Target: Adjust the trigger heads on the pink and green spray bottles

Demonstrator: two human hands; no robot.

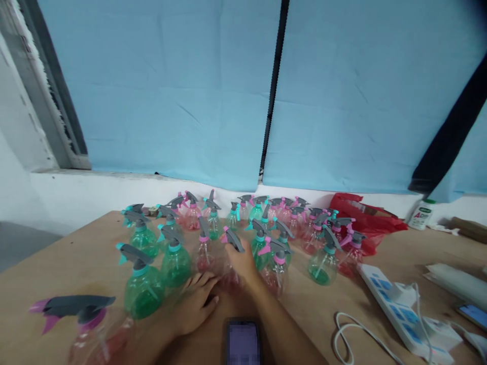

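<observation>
The right hand's fingers close around the neck of a pink-collared spray bottle, its clear body blurred on the table. The left hand lies with loosely spread fingers just beside a green spray bottle; dip tubes show in several bottles, though I cannot tell liquid from tint. Far right of the fingers, a green-capped white bottle bears a red "A", its other lettering unclear. Nearer than the fingers, a phone is cut off, its screen pixelated.
</observation>
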